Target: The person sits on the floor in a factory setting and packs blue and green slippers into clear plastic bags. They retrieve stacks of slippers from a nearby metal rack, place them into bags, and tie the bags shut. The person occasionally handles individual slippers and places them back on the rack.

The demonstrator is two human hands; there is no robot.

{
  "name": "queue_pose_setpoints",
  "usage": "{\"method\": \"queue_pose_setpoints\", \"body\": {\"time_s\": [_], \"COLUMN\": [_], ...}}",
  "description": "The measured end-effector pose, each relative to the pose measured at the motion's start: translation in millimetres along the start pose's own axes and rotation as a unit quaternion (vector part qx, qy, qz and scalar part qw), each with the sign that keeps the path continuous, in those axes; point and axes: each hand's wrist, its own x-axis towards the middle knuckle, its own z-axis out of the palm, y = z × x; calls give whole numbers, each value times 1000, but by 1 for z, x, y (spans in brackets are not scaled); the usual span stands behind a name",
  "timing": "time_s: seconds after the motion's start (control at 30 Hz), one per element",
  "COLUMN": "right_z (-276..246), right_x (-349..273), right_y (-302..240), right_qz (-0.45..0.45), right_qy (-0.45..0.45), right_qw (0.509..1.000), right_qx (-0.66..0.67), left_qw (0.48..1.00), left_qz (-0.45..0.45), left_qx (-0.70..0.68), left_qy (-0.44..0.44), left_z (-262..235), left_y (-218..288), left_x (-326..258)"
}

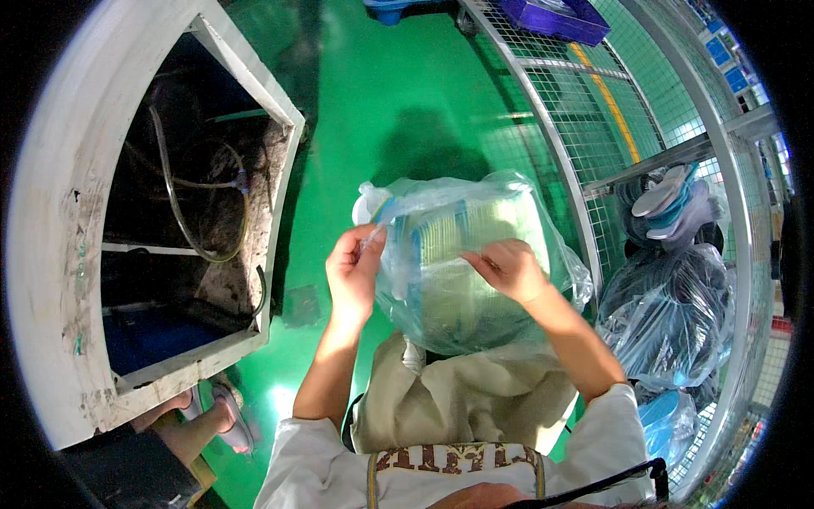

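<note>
A large clear plastic bag point(398, 297) sits in front of me, against my lap. Inside it are pale yellow-green thin pieces point(509, 220) stacked in rows, with blue strips between some of them; their exact kind is blurred by the film. At the bag's left edge my left hand point(352, 270) is closed, pinching the film between thumb and fingers. Beside its fingertips a white rounded piece point(365, 206) shows at the bag's upper left corner. My right hand point(511, 270) reaches over the bag's middle, fingers curled and closed on the film.
On my left stands a white, stained machine frame point(68, 280) with a clear hose point(175, 204) inside. To the right, a wire-mesh rack point(555, 110) holds bagged shoe-sole-like pieces point(666, 310) and a purple crate point(560, 19). Another person's sandalled foot point(231, 417) is at lower left.
</note>
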Motion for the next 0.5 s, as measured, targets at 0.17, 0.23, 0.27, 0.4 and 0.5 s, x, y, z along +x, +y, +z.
{"method": "queue_pose_setpoints", "body": {"time_s": [0.17,0.23,0.27,0.4,0.5], "right_z": [2,-7,-8,15,1], "right_x": [-1,20,28,29,8], "right_y": [31,9,0,6,8], "right_qz": [63,13,-43,-49,-43], "right_qy": [171,171,163,205,159], "right_qw": [979,976,919,929,939], "right_qx": [89,-137,-357,-305,-302], "left_qw": [996,993,989,986,989], "left_qz": [-30,-57,-80,-91,-95], "left_qx": [-76,-96,-118,-137,-98], "left_qy": [28,41,50,35,54], "left_z": [14,11,10,17,11], "left_y": [12,12,12,0,-9], "left_x": [-15,-9,-8,-3,-2]}}
